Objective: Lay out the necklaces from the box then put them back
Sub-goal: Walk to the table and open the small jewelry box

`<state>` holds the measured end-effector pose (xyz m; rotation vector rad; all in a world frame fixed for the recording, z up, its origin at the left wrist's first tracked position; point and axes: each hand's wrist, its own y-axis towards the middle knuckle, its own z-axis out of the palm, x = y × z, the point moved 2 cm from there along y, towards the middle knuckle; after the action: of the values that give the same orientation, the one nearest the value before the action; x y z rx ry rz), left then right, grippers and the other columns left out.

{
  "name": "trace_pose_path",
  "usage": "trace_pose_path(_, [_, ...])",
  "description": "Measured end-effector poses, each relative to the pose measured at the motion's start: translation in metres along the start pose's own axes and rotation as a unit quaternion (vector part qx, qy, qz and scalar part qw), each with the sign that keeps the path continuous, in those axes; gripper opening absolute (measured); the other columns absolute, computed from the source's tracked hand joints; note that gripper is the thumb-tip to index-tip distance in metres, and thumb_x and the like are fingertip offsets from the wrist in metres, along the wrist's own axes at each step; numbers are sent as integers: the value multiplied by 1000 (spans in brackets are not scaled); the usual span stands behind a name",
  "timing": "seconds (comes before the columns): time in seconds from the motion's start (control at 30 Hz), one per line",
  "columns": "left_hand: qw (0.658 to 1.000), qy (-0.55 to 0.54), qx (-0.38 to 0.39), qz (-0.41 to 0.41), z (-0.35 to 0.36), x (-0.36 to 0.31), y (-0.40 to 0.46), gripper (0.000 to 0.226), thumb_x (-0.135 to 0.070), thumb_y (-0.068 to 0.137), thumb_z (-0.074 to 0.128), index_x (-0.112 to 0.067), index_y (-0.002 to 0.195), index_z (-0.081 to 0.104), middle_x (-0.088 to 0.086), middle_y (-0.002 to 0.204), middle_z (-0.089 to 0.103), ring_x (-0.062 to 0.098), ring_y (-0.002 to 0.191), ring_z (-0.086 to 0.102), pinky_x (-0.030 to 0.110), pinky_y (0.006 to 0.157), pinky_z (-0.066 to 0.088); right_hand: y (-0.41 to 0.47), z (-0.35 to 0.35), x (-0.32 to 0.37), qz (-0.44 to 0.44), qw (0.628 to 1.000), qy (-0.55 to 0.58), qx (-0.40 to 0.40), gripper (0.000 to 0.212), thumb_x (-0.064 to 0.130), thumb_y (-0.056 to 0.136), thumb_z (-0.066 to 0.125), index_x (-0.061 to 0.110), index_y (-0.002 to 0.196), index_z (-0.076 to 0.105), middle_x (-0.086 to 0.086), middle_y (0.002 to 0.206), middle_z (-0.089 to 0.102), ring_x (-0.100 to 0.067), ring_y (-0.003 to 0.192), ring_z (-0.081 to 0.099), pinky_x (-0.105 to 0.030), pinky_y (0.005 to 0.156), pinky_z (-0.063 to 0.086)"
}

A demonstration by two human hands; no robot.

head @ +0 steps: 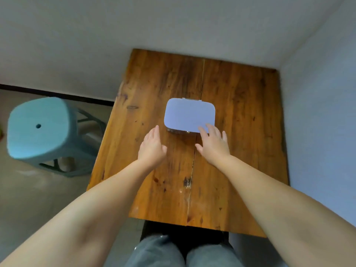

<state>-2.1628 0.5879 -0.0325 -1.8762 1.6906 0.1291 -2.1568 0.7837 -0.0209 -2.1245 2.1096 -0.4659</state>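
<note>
A flat box with a pale lilac lid (187, 114) lies closed in the middle of the wooden table (240, 132). A small hinge or clasp shows on its far edge. My right hand (212, 144) is spread flat, fingertips resting on the near right corner of the lid. My left hand (152, 146) hovers just left of the box's near edge, fingers together and extended, holding nothing. No necklaces are visible; the inside of the box is hidden.
A teal plastic stool (38, 130) stands on the floor to the left of the table. Grey walls close in behind and to the right of the table. My knees in grey trousers (173, 253) sit under the near edge.
</note>
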Motion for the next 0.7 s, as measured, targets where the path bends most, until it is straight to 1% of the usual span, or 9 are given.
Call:
trace_pose_path(0.07, [996,-78,30,-28,0,-2,31,70,-10,88,49,-23,147,12,4,157,19,24,142,24,42,109,32,28,3,10,-16,1000,-10,-12,63,39,92,53,24,147,24,-8,158,20,-29,146,15,-51,116,10])
trace_pose_path(0.13, [983,-170,62,-25,-1,-8,58,68,-7,86,50,-24,145,19,-1,152,32,18,138,32,37,105,40,48,9,16,-42,999,-31,-9,67,35,92,56,23,148,22,-8,159,17,-28,147,12,-50,117,7])
trace_pose_path(0.2, [964,-256,74,-14,-1,-12,74,51,-14,86,54,-29,132,39,-27,122,54,-8,115,49,13,80,49,59,16,18,-66,996,-58,4,69,33,92,56,23,148,19,-7,159,14,-28,147,9,-50,117,5])
trace_pose_path(0.27, [948,-306,83,-26,-2,-14,81,37,-23,87,59,-41,117,44,-48,87,52,-30,85,47,1,56,39,64,18,19,-70,995,-68,5,67,33,92,56,22,148,21,-8,159,17,-29,147,11,-51,117,6])
trace_pose_path(0.33, [932,-348,94,-37,-1,-14,82,43,-28,87,59,-41,125,44,-48,89,51,-29,84,46,3,67,36,65,15,19,-74,995,-64,-1,63,34,91,57,18,145,31,-12,156,26,-32,145,19,-53,115,12])
trace_pose_path(0.4, [920,-373,111,-36,1,-10,83,52,-25,87,59,-35,134,40,-33,114,49,-13,102,47,15,85,37,63,12,21,-92,994,-47,-24,56,28,88,63,11,138,44,-18,147,41,-38,138,32,-56,111,24])
trace_pose_path(0.47, [912,-389,123,-41,0,-8,85,54,-18,88,55,-31,138,37,-15,134,47,0,115,41,25,92,35,63,10,21,-111,992,-36,-43,55,22,84,68,8,133,50,-22,139,50,-43,132,41,-58,105,32])
trace_pose_path(0.6, [909,-394,131,-38,-3,-5,86,55,-8,89,47,-27,140,38,-5,143,44,12,129,39,30,97,34,68,13,16,-109,990,-86,38,75,38,88,61,24,149,20,-14,158,20,-34,145,16,-55,114,14])
trace_pose_path(0.7, [912,-390,128,-26,-6,-7,88,50,-15,92,46,-28,140,38,-6,144,44,12,130,39,33,103,34,66,3,13,-125,989,-79,26,66,30,89,61,23,146,30,-15,156,25,-35,144,20,-55,114,16])
